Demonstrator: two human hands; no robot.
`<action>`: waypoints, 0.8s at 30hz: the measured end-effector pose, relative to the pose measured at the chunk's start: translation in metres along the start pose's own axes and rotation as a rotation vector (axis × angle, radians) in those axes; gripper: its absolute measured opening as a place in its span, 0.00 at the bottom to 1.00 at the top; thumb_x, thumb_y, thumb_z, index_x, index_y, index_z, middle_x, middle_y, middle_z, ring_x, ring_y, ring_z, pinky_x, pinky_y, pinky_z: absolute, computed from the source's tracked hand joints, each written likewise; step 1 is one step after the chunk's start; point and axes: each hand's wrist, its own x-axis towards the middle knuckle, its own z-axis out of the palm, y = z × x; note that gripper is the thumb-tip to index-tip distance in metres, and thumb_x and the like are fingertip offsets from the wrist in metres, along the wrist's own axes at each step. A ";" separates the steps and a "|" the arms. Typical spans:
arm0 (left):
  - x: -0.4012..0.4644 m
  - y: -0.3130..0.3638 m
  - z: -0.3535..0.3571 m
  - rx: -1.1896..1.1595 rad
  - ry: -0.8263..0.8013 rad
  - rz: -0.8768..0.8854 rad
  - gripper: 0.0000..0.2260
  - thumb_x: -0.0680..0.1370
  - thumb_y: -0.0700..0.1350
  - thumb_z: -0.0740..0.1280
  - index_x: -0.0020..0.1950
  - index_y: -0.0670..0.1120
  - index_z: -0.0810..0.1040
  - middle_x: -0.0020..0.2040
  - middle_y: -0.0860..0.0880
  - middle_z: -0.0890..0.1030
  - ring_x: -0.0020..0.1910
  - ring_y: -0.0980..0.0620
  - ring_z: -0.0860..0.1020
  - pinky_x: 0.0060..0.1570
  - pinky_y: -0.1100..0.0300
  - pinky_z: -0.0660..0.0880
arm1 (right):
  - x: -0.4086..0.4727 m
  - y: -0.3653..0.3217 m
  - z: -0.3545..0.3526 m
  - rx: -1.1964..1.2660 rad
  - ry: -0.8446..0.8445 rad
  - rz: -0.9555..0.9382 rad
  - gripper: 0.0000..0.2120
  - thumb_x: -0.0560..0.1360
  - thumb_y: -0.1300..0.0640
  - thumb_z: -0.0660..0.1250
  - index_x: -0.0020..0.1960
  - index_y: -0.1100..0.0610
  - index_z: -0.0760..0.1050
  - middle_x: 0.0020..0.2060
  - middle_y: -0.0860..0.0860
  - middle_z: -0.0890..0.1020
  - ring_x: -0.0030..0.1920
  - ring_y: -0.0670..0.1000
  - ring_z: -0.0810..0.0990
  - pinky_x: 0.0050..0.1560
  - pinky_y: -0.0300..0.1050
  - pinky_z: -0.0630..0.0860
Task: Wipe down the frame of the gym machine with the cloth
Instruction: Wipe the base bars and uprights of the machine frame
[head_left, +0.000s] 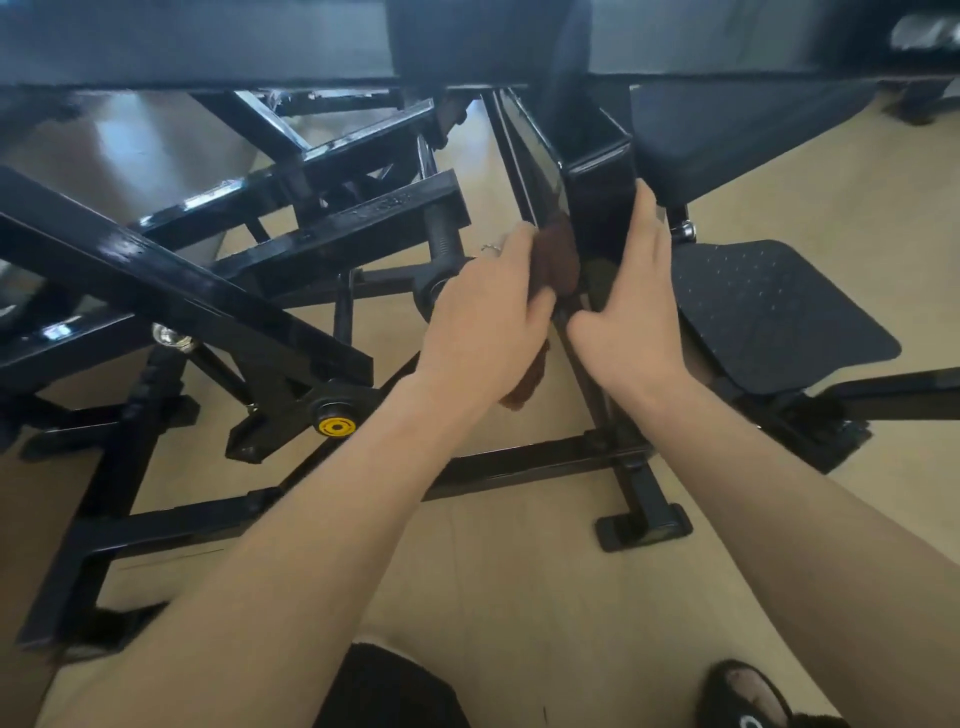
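Note:
A black steel gym machine frame fills the view, with a sloping central post (597, 192) in the middle. My left hand (488, 317) is shut on a brown cloth (558, 257) and presses it against the left face of that post. A loose end of the cloth hangs below my palm. My right hand (636, 306) lies flat against the right side of the same post, fingers straight and pointing up, with nothing in it.
A black perforated seat pad (774, 306) sits right of the post. Crossing black bars (171, 280) and a yellow-capped pivot knob (336, 427) crowd the left. Base rails and a foot (644, 525) rest on the beige floor. My black slipper (748, 696) is at the bottom.

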 end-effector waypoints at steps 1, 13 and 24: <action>0.003 -0.003 -0.006 -0.017 -0.021 0.006 0.11 0.81 0.43 0.65 0.63 0.45 0.73 0.52 0.46 0.79 0.49 0.47 0.78 0.49 0.56 0.71 | -0.001 0.000 -0.002 -0.001 -0.019 0.009 0.49 0.73 0.68 0.71 0.84 0.53 0.45 0.80 0.51 0.56 0.73 0.44 0.55 0.47 0.12 0.57; 0.053 -0.007 0.009 -0.067 0.021 -0.124 0.11 0.81 0.43 0.63 0.63 0.43 0.73 0.53 0.42 0.82 0.51 0.40 0.80 0.54 0.48 0.77 | 0.000 -0.001 -0.003 -0.011 -0.042 0.021 0.54 0.70 0.69 0.73 0.84 0.50 0.45 0.78 0.48 0.58 0.62 0.37 0.63 0.42 0.22 0.68; 0.035 0.002 -0.015 -0.078 0.079 -0.039 0.10 0.81 0.40 0.63 0.63 0.44 0.73 0.53 0.46 0.80 0.51 0.45 0.79 0.56 0.47 0.77 | 0.003 -0.007 0.001 0.065 0.021 0.041 0.47 0.68 0.67 0.73 0.80 0.50 0.54 0.73 0.48 0.64 0.66 0.44 0.67 0.52 0.26 0.66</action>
